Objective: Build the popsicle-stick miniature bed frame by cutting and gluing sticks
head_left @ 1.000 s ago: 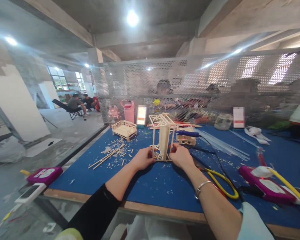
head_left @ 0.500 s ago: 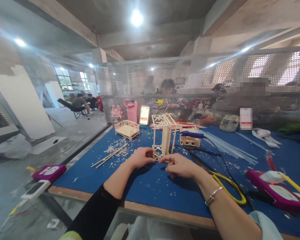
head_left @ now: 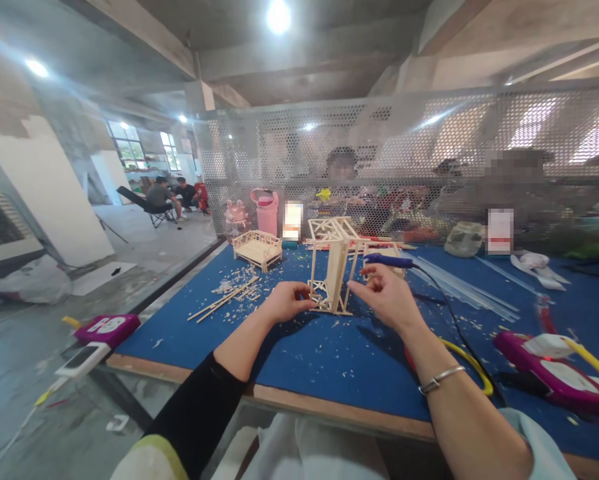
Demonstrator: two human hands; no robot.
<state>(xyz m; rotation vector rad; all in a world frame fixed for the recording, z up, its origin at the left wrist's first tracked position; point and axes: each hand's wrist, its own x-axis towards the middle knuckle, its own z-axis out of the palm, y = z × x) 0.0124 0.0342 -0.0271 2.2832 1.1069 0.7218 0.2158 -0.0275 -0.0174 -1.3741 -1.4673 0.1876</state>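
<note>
A small model frame of thin wooden sticks (head_left: 335, 267) stands upright on the blue table top, with a flat wooden panel inside it. My left hand (head_left: 290, 301) pinches its lower left corner between thumb and fingers. On the other side, my right hand (head_left: 386, 297) is raised beside the right post, thumb and fingers apart; its thumb tip is close to the post, and I cannot tell whether they touch. Just above that hand lies a dark blue pen-shaped tool (head_left: 390, 260) with a cord, resting on another small wooden model (head_left: 402, 272) that is partly hidden.
A small wooden bed-like model (head_left: 257, 249) stands at the back left, near loose sticks (head_left: 224, 300) and scraps. Clear plastic strips (head_left: 466, 290) lie to the right. Purple power strips (head_left: 554, 373) sit at both sides. A perforated metal screen (head_left: 404, 133) closes the back; people are beyond it.
My right hand has lifted from the frame's base and moved up and right, to beside its right post. The frame looks slightly turned. My left hand stays at the lower left corner.
</note>
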